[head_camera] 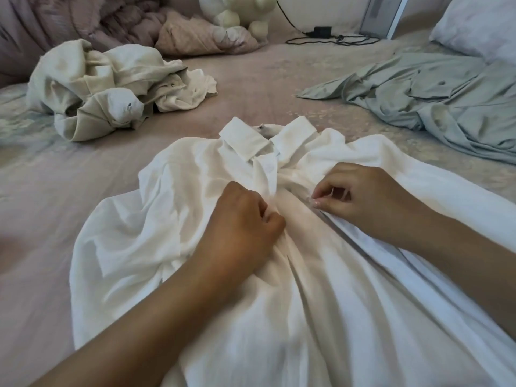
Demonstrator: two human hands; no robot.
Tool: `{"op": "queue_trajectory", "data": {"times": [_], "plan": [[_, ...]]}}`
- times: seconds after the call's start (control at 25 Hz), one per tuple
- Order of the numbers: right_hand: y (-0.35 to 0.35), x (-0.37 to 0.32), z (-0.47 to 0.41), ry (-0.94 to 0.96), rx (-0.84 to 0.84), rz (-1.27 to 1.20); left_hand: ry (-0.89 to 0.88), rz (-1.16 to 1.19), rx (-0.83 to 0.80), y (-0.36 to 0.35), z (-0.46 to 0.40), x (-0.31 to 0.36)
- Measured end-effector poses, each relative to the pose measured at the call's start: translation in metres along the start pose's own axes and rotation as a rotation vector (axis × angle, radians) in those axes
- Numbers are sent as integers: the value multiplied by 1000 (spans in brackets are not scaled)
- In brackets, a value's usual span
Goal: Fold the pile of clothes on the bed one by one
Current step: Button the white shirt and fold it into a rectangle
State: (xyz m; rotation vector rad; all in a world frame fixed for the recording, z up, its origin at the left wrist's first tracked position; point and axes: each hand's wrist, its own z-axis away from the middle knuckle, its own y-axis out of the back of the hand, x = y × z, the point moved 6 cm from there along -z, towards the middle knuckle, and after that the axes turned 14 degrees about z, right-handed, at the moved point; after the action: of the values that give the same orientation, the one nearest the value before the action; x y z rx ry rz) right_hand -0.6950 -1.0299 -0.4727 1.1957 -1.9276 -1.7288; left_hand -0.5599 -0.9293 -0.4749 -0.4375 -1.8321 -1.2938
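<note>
A white collared shirt (195,208) lies spread front-up on the bed, collar pointing away from me. My left hand (240,222) grips the left edge of the shirt's front opening with curled fingers. My right hand (360,196) pinches the right edge of the opening between thumb and fingertips. The two hands are a short way apart, just below the collar. A crumpled pile of cream and white clothes (106,88) sits at the back left of the bed.
A grey-green garment (435,99) lies rumpled at the right. Behind it rests a white pillow (480,26). A stuffed toy (240,15), a black cable (332,37) and bunched pink bedding (83,20) line the far side. The pink bedsheet (42,196) stretches left.
</note>
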Motion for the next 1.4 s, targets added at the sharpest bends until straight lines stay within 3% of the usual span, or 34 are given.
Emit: {"op": "queue_trajectory", "data": {"times": [0.24,0.4,0.48,0.64,0.96,1.4], "plan": [[-10,-2,-6,-110,-6,22,272,412,-9,7,-6,-21],[13,-3,-1,-293,29,-338,519,896,-120,1,-5,-24],[11,-11,3,-344,-50,-541,575,1024,-151,-3,-3,-21],[-12,-22,10,-422,-193,-657,601,1080,-181,-10,0,-19],[-15,-24,13,-450,-63,-709,532,1063,-80,-7,-1,-19],[-15,-26,16,-455,-59,-771,446,1033,-78,-8,0,-17]]}}
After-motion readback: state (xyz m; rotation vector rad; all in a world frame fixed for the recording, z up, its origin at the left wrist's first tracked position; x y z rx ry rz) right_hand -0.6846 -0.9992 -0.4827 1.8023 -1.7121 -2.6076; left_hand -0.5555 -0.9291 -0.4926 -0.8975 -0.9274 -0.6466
